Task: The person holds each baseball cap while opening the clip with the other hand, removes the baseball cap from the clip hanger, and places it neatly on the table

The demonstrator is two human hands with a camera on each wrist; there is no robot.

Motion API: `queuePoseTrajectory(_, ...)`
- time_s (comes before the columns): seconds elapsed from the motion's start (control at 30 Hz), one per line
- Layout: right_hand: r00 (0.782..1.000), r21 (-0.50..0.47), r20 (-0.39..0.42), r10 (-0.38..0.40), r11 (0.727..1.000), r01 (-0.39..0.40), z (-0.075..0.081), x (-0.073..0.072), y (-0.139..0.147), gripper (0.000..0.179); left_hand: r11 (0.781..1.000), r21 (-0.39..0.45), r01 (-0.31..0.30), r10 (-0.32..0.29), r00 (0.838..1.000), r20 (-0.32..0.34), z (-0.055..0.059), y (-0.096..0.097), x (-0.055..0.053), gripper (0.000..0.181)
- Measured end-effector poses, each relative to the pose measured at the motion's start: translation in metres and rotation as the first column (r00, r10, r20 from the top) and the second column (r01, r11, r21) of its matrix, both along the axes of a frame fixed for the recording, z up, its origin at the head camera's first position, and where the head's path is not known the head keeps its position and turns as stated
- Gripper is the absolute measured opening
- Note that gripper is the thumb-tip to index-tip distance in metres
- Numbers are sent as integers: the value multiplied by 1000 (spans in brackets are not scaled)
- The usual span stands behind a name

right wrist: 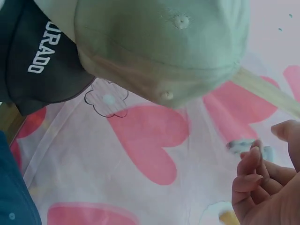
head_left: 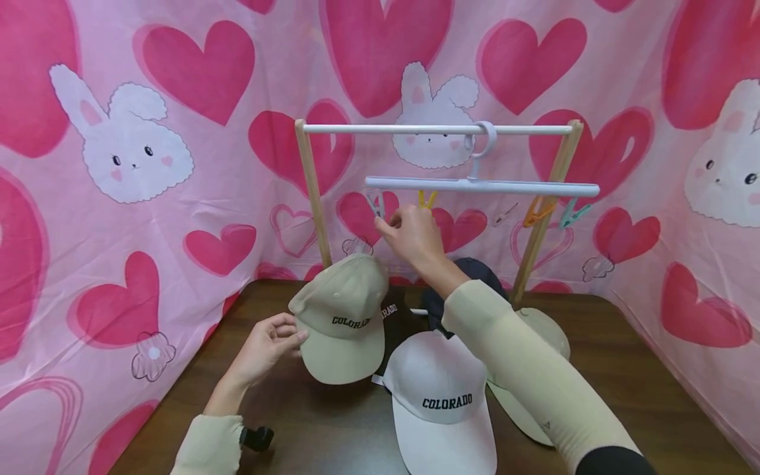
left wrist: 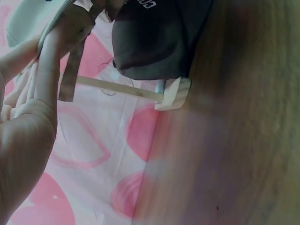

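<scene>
My left hand [head_left: 270, 346] pinches the edge of a beige baseball cap [head_left: 350, 323] lettered COLORADO, held up off the table with its brim downward. In the left wrist view, the left fingers [left wrist: 49, 65] lie against the cap's edge. Up at the hanger [head_left: 481, 186], my right hand [head_left: 412, 234] is just below a grey clip [head_left: 377, 203], its fingers partly curled. The right wrist view shows the thumb apart from the fingertips, with the clip beside them. I cannot tell whether they touch it. Close to that hand hangs a yellow clip [head_left: 426, 198].
The hanger hooks on a white rod [head_left: 386, 129] between wooden posts. Pink, orange [head_left: 537, 211] and teal [head_left: 574, 214] clips hang at its right. On the table [head_left: 320, 435] lie a white cap [head_left: 436, 389], a black cap [head_left: 396, 326], a navy cap [head_left: 475, 269] and another beige cap [head_left: 545, 330].
</scene>
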State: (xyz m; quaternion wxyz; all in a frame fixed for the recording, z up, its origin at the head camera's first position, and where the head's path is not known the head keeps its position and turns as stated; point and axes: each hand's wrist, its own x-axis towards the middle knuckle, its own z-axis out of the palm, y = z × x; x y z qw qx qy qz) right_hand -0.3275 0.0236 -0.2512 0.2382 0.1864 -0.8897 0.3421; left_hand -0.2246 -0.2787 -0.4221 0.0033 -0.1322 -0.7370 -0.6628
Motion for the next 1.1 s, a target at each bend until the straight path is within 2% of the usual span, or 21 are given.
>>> queuePoseTrajectory(0.17, 997, -32, 16, 74, 997, -74, -5, 15, 29, 29, 997, 17, 72, -73, 997, 22, -7, -8, 2, 30)
queuePoseTrajectory(0.43, 992, -32, 30, 126, 992, -125, -17, 32, 76, 25, 988, 12, 153, -153, 980, 125, -16, -24, 11, 31)
queuePoseTrajectory(0.6, 994, -11, 2, 112, 994, -112, -24, 40, 99, 22, 983, -11, 181, -176, 970, 170, -21, -27, 16, 32)
queuePoseTrajectory(0.8, 995, 12, 63, 72, 997, -73, -36, 53, 131, 24, 972, -47, 232, -216, 951, 220, -23, -30, 23, 47)
queuePoseTrajectory(0.97, 992, 5, 128, 20, 1000, -20, -41, 65, 160, 29, 955, -129, 266, -224, 935, 276, -22, -33, 28, 65)
queuePoseTrajectory(1.1, 988, 48, 151, -17, 999, 10, -43, 71, 178, 28, 924, -275, 264, -193, 946, 262, -19, -35, 31, 56)
